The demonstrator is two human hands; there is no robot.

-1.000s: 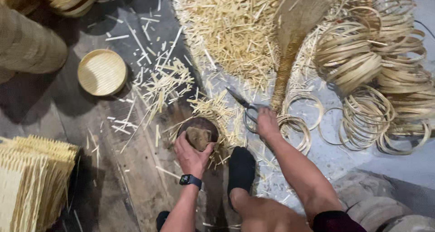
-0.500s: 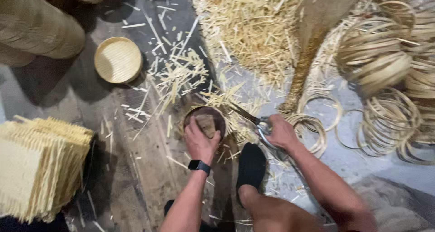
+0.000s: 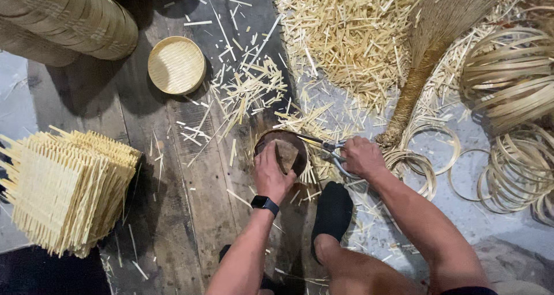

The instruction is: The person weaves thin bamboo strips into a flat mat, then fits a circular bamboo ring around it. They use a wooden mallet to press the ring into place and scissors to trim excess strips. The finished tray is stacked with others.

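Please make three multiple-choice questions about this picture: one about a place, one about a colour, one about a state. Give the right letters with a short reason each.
1. Where does the round woven lid lie?
A. on the dark boards, above the left hand
B. on the stack of woven mats
C. among the bamboo rings

2. What colour is the watch on the left wrist?
A. white
B. black
C. red

3. What does the right hand do?
A. rests open on the floor
B. grips scissors
C. holds the broom

Answers: 1 A, it sits alone on the boards. 2 B, band and face are black. 3 B, its fingers close on the scissors, whose blades point at the round form under the left hand.
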